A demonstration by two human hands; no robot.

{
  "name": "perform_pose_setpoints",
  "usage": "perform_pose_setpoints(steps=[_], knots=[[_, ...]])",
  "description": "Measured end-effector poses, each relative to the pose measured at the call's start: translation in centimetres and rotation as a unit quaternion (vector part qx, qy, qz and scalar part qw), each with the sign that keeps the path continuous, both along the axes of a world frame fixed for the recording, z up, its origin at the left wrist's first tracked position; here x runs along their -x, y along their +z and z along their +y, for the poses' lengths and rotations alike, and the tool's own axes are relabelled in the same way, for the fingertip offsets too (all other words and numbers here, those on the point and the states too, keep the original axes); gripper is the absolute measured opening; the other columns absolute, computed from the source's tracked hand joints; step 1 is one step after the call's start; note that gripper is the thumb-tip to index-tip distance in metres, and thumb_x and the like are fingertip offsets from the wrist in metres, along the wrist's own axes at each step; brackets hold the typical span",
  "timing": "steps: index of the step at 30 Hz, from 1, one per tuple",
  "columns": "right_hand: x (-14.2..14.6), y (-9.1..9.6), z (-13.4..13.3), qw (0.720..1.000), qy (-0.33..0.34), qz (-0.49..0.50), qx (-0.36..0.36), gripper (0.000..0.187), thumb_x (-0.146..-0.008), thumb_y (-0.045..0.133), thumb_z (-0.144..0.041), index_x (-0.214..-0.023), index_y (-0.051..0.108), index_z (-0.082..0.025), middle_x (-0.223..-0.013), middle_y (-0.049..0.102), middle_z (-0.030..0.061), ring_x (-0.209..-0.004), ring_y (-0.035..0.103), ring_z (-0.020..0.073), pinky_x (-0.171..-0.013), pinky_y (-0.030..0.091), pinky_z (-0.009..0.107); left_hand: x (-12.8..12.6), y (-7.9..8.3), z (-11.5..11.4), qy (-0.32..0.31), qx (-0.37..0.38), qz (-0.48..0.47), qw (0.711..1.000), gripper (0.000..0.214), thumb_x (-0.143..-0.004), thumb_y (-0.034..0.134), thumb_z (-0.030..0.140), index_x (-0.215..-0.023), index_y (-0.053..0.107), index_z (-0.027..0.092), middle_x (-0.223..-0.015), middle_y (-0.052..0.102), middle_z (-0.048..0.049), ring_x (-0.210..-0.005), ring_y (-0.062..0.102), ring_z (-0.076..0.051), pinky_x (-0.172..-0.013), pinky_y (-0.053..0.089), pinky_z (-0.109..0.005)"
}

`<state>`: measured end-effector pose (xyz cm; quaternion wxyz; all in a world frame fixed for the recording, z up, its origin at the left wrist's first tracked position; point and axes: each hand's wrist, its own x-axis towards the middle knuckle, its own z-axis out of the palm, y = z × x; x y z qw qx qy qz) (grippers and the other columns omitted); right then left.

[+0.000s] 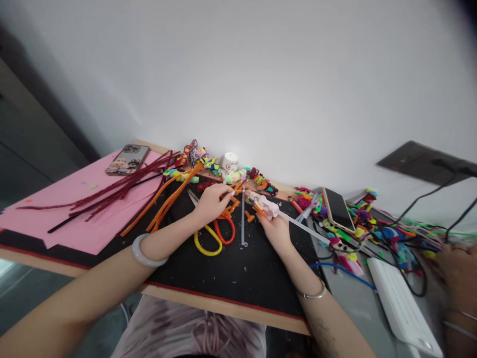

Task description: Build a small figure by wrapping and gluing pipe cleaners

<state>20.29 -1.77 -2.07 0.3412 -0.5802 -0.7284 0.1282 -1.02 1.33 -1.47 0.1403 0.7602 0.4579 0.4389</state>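
Observation:
My left hand (215,203) is closed in a pinch above the black mat (223,278), its fingertips on a thin orange pipe cleaner piece (239,189). My right hand (276,231) is wrapped round what looks like a pale pink glue gun (269,205), with a long whitish stick (305,229) running out behind it toward the right. Its front end points at the left fingertips and is partly hidden among small colourful pieces. Scissors (208,243) with a yellow and a red handle lie under my left wrist. Short orange pieces (249,216) and a translucent strip (243,223) lie between the hands.
Pink sheets (93,209) on the left bear a phone (127,160) and dark red pipe cleaners (122,191). A white cup-like container (230,162) stands by the wall. On the right are another phone (338,210), cables, a white power strip (402,308) and another person's hand (458,263).

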Motion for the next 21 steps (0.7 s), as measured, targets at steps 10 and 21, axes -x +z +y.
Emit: perform_pose_setpoints(steps=[10, 21], knots=[[-0.05, -0.07, -0.06, 1.000, -0.007, 0.007, 0.001, 0.032, -0.079, 0.053, -0.032, -0.104, 0.067, -0.019, -0.094, 0.072, 0.0058, -0.089, 0.066, 0.0250, -0.079, 0.050, 0.033, 0.00, 0.06, -0.02, -0.001, -0.001, -0.002, 1.000, 0.017, -0.084, 0.047, 0.020, -0.077, 0.061, 0.017, -0.080, 0.066, -0.0036, -0.076, 0.059, -0.017, -0.075, 0.045, -0.031], [0.36, 0.72, -0.17, 1.000, 0.011, 0.000, -0.007, 0.029, -0.083, 0.050, -0.035, -0.103, 0.064, -0.019, -0.100, 0.069, 0.0058, -0.090, 0.064, 0.0208, -0.079, 0.048, 0.029, -0.04, 0.10, -0.09, 0.000, 0.003, -0.006, 1.000, 0.017, -0.084, 0.047, 0.019, -0.076, 0.061, 0.017, -0.081, 0.066, -0.0037, -0.077, 0.059, -0.017, -0.076, 0.045, -0.030]])
